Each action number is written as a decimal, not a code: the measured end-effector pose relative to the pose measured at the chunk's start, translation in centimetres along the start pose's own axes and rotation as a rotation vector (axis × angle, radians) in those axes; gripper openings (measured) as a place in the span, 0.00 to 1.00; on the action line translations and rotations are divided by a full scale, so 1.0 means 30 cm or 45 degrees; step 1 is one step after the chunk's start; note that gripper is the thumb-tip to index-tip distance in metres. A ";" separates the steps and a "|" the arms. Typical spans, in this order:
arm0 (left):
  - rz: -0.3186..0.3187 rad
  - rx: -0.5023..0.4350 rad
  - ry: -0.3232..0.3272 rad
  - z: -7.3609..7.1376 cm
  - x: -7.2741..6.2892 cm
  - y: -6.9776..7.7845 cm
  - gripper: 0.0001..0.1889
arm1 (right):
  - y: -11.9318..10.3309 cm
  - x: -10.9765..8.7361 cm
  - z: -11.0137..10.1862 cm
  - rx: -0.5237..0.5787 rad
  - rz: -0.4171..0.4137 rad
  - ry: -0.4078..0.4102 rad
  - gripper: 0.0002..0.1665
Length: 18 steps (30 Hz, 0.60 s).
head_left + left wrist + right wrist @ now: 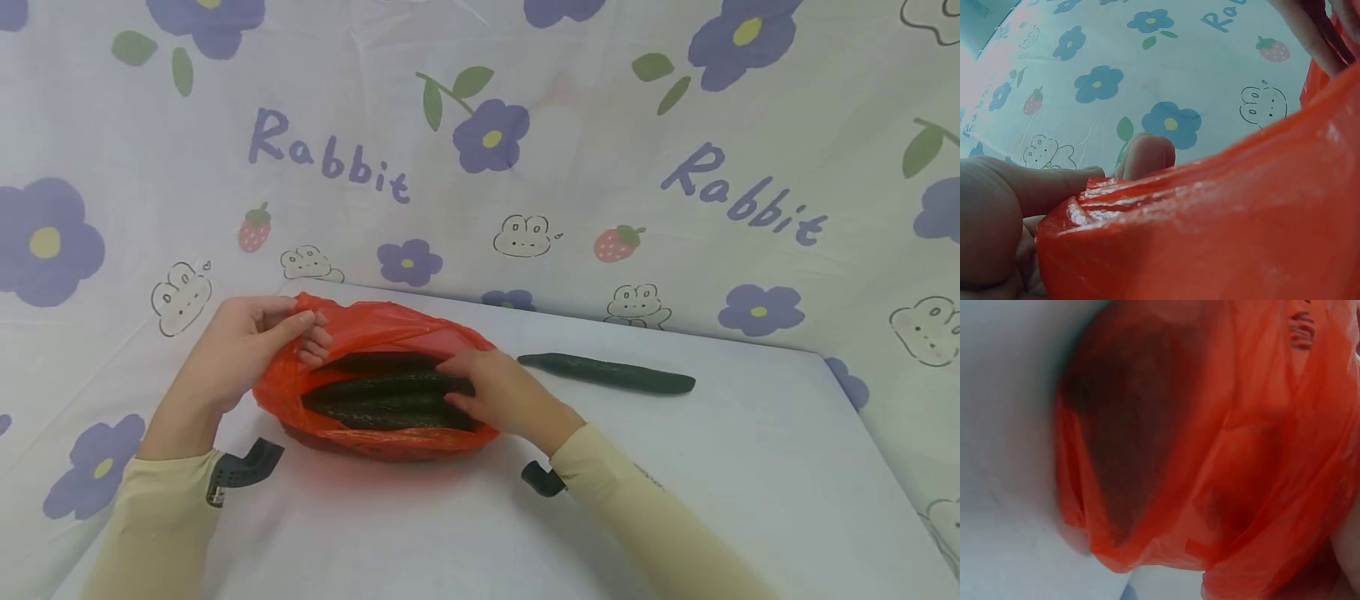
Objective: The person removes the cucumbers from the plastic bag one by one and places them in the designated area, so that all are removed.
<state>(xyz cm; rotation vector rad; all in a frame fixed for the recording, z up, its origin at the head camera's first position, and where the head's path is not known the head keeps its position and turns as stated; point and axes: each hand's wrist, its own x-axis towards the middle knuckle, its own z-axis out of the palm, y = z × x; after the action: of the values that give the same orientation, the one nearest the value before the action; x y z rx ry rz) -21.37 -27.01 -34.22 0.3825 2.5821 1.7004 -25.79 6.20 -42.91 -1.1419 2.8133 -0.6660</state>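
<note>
A red plastic bag lies on the table with its mouth spread toward me, and several dark green cucumbers lie lengthwise inside. My left hand pinches the bag's rim at its left end; the left wrist view shows the gathered plastic between thumb and fingers. At the right end, my right hand reaches into the opening. Its thumb and fingers sit on either side of a cucumber's end. In the right wrist view the bag's red side hides most of that hand, and dark shapes show through the plastic.
A single cucumber lies on the white table, to the right of the bag and behind my right wrist. Behind the table hangs a patterned cloth with flowers and rabbits, meeting the table's back edge.
</note>
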 end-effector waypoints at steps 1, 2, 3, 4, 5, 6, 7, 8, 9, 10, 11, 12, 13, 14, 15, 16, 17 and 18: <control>-0.004 0.002 0.000 0.000 0.000 0.000 0.14 | -0.002 -0.002 0.006 -0.019 0.010 -0.017 0.28; -0.008 0.007 0.000 0.000 0.000 -0.001 0.14 | -0.003 -0.003 0.013 -0.053 0.024 -0.037 0.29; -0.011 0.008 0.000 0.000 -0.001 0.000 0.14 | -0.006 -0.005 0.019 -0.089 0.035 -0.056 0.31; -0.012 0.008 -0.002 -0.001 0.000 0.000 0.14 | -0.009 -0.007 0.025 -0.126 0.048 -0.079 0.33; -0.010 0.009 -0.004 -0.001 -0.001 0.001 0.14 | -0.013 -0.009 0.030 -0.157 0.064 -0.102 0.35; -0.008 0.007 -0.005 -0.002 -0.001 0.001 0.15 | -0.017 -0.012 0.035 -0.190 0.079 -0.124 0.38; -0.004 0.007 -0.004 -0.002 -0.002 0.002 0.15 | -0.021 -0.015 0.038 -0.213 0.090 -0.147 0.41; -0.002 0.007 -0.004 -0.002 -0.002 0.002 0.15 | -0.025 -0.018 0.040 -0.240 0.098 -0.173 0.45; -0.001 0.008 -0.003 -0.001 -0.001 0.002 0.15 | -0.029 -0.022 0.043 -0.268 0.099 -0.197 0.48; -0.004 0.013 -0.003 0.000 0.000 0.002 0.15 | -0.032 -0.026 0.045 -0.291 0.094 -0.216 0.52; -0.009 0.015 -0.003 0.001 0.000 0.002 0.15 | -0.034 -0.030 0.047 -0.315 0.084 -0.231 0.56; -0.012 0.021 -0.006 0.003 0.001 0.002 0.16 | -0.035 -0.034 0.049 -0.339 0.070 -0.244 0.59; -0.014 0.024 -0.009 0.005 0.002 0.001 0.16 | -0.037 -0.038 0.051 -0.360 0.055 -0.253 0.62; -0.015 0.025 -0.014 0.007 0.003 0.001 0.16 | -0.038 -0.041 0.054 -0.378 0.042 -0.255 0.64; -0.013 0.029 -0.018 0.009 0.003 0.001 0.17 | -0.038 -0.045 0.057 -0.393 0.031 -0.251 0.66; -0.010 0.028 -0.021 0.010 0.003 0.001 0.17 | -0.038 -0.046 0.059 -0.405 0.021 -0.246 0.66; -0.005 0.025 -0.023 0.010 0.002 0.002 0.17 | -0.038 -0.048 0.062 -0.414 0.016 -0.244 0.67; -0.001 0.026 -0.023 0.011 0.002 0.001 0.17 | -0.038 -0.049 0.065 -0.422 0.012 -0.241 0.67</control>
<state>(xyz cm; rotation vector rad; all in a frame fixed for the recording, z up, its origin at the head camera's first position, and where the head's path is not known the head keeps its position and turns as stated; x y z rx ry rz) -21.36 -26.69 -34.31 0.3959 2.5885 1.6644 -23.61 5.73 -44.40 -1.1609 2.8272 -0.0814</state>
